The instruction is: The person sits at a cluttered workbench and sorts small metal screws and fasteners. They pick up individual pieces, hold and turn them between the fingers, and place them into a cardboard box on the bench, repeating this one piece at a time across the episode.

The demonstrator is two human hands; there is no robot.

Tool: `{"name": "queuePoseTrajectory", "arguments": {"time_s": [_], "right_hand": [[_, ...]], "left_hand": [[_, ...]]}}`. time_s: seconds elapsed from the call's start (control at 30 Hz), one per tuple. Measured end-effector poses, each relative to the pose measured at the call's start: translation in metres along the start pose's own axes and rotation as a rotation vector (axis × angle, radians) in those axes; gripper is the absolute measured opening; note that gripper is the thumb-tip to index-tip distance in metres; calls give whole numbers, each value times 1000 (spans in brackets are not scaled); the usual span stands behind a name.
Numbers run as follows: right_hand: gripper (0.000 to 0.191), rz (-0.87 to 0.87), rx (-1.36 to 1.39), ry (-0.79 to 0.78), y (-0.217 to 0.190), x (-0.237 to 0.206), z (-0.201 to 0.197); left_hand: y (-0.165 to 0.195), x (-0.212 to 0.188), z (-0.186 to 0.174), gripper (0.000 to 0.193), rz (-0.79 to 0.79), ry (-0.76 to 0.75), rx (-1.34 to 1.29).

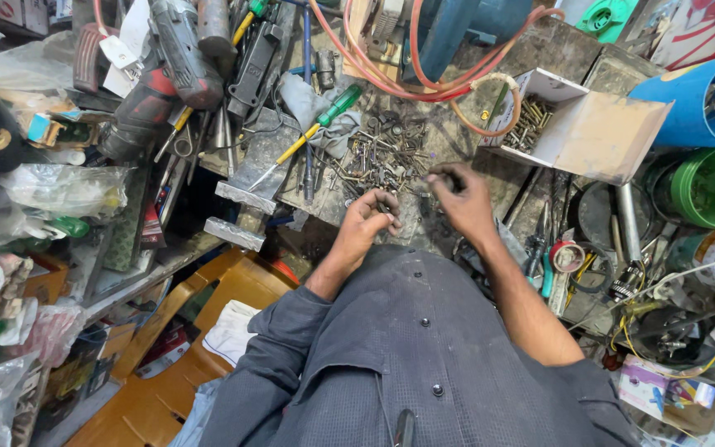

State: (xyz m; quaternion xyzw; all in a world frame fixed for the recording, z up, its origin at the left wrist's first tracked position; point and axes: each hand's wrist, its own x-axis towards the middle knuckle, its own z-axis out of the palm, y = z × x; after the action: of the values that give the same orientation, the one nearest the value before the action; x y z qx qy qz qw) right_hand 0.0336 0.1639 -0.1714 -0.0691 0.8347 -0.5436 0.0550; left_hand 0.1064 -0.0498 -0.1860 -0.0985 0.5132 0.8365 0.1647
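Your left hand curls loosely around small screws at the edge of the screw pile on the table. Your right hand pinches one small piece beside it; a green screwdriver lies near

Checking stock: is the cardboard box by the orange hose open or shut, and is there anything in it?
Open. The cardboard box has its flaps spread wide, and a heap of screws shows inside. How deep the heap goes cannot be told.

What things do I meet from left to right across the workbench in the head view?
Red and black power drill → green-handled screwdriver → pile of screws → open box of screws → blue container.
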Motion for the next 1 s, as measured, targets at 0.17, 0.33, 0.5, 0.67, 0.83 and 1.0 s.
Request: {"name": "queuePoseTrajectory", "arguments": {"time_s": [0.17,0.33,0.5,0.67,0.83,1.0], "right_hand": [[19,-151,-443,25,-26,5,12],[18,124,-118,29,-6,-1,4],[21,309,760,-24,20,-8,-6],[24,220,351,-74,10,-19,1],[28,-142,-419,-49,-9,-28,10],[24,-62,-517,-131,-18,-24,13]], "left_hand": [[-4,-3,1,15,19,87,231],[8,-6,17,16,-13,244,796],[17,3,29,14,549,183,1245],[15,27,35,19,708,95,1631],[10,35,35,10,720,15,1795],[10,34,30,6,730,-21,1795]]}}
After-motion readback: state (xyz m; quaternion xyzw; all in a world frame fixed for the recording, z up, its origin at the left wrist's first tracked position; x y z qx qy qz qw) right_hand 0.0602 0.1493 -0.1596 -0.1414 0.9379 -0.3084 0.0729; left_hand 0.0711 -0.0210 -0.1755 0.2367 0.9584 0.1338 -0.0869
